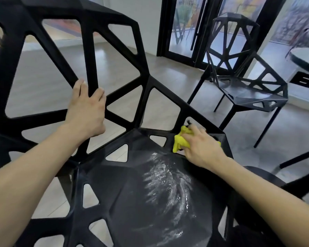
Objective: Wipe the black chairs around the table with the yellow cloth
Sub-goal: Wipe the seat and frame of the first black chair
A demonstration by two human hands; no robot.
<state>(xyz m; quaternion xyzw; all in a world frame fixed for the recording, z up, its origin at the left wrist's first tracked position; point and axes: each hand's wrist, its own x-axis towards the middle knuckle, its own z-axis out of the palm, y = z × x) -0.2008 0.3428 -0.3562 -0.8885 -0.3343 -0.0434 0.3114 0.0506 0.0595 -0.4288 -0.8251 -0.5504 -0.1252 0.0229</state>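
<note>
Wet-streaked faceted seat, crumpled cloth

No sleeves, gloves or jewellery are worn: the left hand and right hand are bare, as are both forearms.

I see a black chair of open triangular lattice, whitish wet streaks swirled on its seat, a bright yellow cloth, and pale grey floor.
</note>
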